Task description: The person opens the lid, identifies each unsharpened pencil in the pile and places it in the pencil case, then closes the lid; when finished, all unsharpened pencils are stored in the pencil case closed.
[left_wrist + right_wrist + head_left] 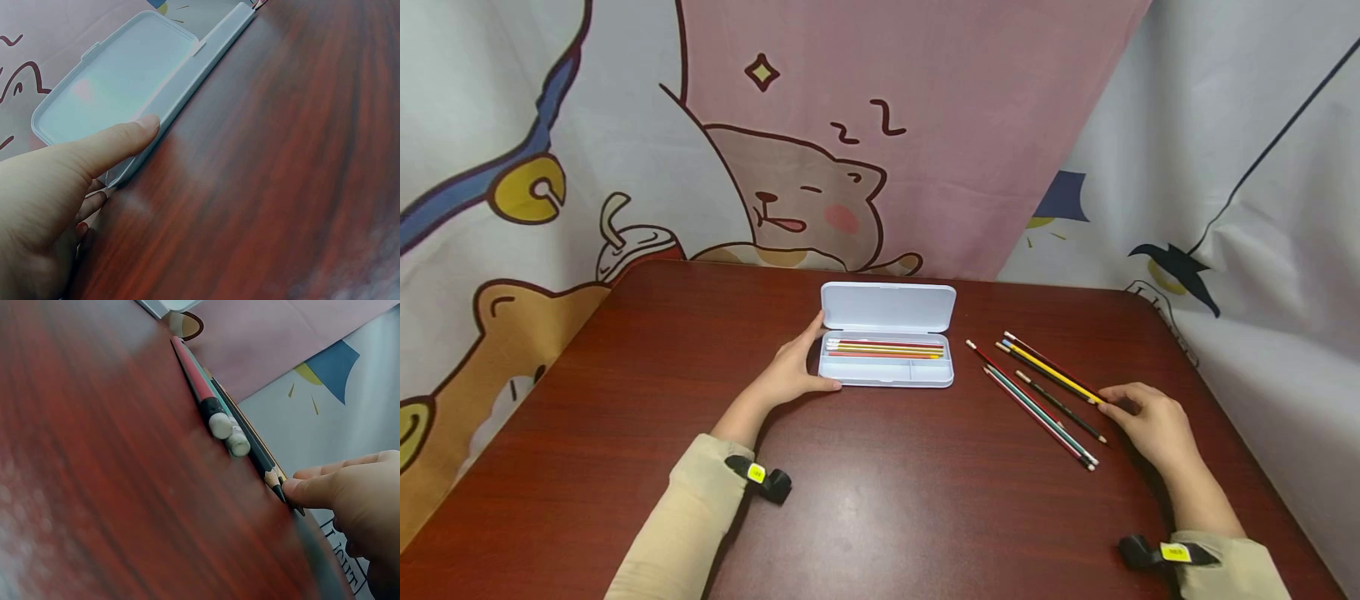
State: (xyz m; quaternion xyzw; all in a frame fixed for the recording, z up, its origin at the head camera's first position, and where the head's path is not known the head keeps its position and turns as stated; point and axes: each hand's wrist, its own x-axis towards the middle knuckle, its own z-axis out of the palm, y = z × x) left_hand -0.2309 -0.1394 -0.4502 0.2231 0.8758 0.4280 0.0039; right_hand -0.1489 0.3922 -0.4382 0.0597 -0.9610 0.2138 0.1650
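An open white pencil case [857,372] stands on the table, its lid [887,307] tipped back. Several pencils [887,347] lie side by side in its long compartment. My left hand [784,372] grips the case's left end, thumb [140,131] along the front wall and fingers behind the side. To the right, my right hand [1153,425] pinches the near end of a yellow pencil [1051,371] between thumb and forefinger, among loose pencils. Close beside that one lie dark and red pencils. A dark pencil [1060,406] and a green pencil [1037,417] lie nearer the front.
The brown wooden table [880,500] carries the case near its back edge. Behind it hangs a printed cloth [970,125] with cartoon animals, which also runs along both sides. A black wrist camera [775,486] sits at the left cuff, another [1138,552] at the right.
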